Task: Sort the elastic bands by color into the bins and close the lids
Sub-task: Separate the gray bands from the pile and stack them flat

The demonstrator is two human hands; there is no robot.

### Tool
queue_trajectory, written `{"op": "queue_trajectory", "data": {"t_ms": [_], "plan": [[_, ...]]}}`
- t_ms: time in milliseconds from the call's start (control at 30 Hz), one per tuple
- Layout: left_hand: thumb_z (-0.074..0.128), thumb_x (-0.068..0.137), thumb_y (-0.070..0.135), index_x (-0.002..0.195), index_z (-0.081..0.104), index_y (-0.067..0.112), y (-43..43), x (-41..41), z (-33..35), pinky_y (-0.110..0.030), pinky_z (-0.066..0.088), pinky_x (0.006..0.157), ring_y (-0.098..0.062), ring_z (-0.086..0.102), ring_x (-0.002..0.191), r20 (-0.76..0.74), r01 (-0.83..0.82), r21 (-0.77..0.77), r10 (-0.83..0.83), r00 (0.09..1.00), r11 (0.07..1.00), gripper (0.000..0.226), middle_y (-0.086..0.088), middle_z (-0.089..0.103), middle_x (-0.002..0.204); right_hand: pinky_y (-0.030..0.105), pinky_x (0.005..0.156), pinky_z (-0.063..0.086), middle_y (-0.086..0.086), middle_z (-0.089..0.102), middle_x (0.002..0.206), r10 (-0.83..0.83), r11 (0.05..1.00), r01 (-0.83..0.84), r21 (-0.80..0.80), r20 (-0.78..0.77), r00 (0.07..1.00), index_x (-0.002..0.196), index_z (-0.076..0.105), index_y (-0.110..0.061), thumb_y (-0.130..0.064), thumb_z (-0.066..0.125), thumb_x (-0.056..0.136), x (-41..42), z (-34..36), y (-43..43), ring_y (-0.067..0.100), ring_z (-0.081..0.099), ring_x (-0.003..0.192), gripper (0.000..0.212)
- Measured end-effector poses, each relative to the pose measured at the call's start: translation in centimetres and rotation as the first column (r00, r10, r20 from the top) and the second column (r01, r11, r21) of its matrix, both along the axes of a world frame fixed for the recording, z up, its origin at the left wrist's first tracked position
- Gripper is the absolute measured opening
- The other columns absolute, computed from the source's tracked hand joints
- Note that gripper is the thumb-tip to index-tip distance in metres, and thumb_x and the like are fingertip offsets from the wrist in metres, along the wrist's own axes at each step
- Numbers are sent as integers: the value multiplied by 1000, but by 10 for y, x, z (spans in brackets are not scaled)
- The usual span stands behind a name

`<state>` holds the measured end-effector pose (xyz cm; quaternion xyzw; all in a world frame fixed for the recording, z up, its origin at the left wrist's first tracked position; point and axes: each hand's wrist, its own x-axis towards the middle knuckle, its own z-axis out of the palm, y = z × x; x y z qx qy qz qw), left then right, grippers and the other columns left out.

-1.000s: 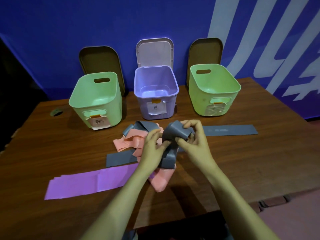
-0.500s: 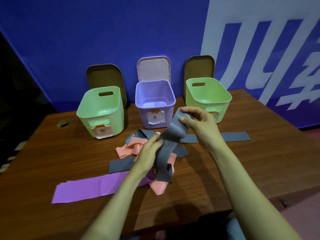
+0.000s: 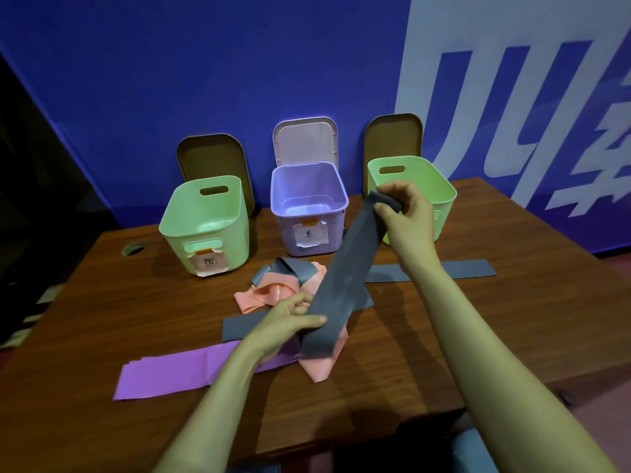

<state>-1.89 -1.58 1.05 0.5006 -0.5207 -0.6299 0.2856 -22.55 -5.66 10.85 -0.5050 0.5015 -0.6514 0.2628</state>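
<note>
Pinches the grey band at its upper end in the right hand grip, just right of the purple bin. Pinches its lower end in the left hand grip, in front of that bin, above pink bands on the tabletop.

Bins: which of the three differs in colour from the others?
The middle bin, lilac, with a pale pink lid standing behind it; the left bin and the right bin are both green.

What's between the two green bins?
In the head view, an open lilac plastic bin stands between the left green plastic bin and the right green plastic bin, with its lid upright behind it.
</note>
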Motion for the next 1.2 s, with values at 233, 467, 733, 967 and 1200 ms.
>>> {"op": "queue_trajectory", "data": {"t_ms": [233, 467, 733, 967, 1200], "plan": [[81, 69, 12, 113, 49, 20, -4, 7, 6, -28, 52, 84, -14, 66, 99, 143, 124, 37, -128, 981, 992, 55, 2, 69, 105, 32, 87, 51, -12, 59, 88, -119, 992, 122, 40, -71, 990, 97, 59, -15, 2, 57, 81, -7, -5, -6, 11, 57, 91, 23], [69, 81, 6, 92, 55, 14, -26, 12, 6, -37, 55, 67, -26, 67, 73, 33, -280, -155, 289, 957, 947, 20, -19, 67, 91, 2, 59, 42, -1, 56, 94, -243, 964, 257, 72, -159, 957, 108, 55, -9, -6, 55, 89, -39, -19, -10, 4, 52, 78, 18], [66, 85, 15, 97, 53, 14, -43, -20, 4, -23, 47, 43, -14, 55, 48, -5, -445, -226, 456, 890, 867, 18, -13, 60, 80, 30, 68, 32, 16, 52, 101, -228, 894, 374, 246, -467, 854, 102, 53, -5, -6, 45, 94, -77, -71, -11, 24, 46, 82, 11], [49, 92, -2, 108, 40, 12, -77, -77, 4, -17, 49, 48, -15, 59, 55, -29, -400, -219, 404, 914, 890, 23, -8, 56, 88, 27, 70, 41, 13, 62, 113, -191, 844, 395, 362, -485, 853, 118, 60, -6, -5, 48, 90, -129, -82, -17, 27, 59, 98, 30], [52, 92, 5, 91, 45, 9, -135, -126, -18, -27, 58, 60, -4, 63, 43, 127, -359, -208, 389, 912, 910, 9, -10, 60, 89, 40, 93, 46, 16, 53, 125, -282, 778, 495, 386, -490, 825, 122, 57, -6, 10, 39, 83, -178, -108, -33, 32, 53, 114, 46]]}}
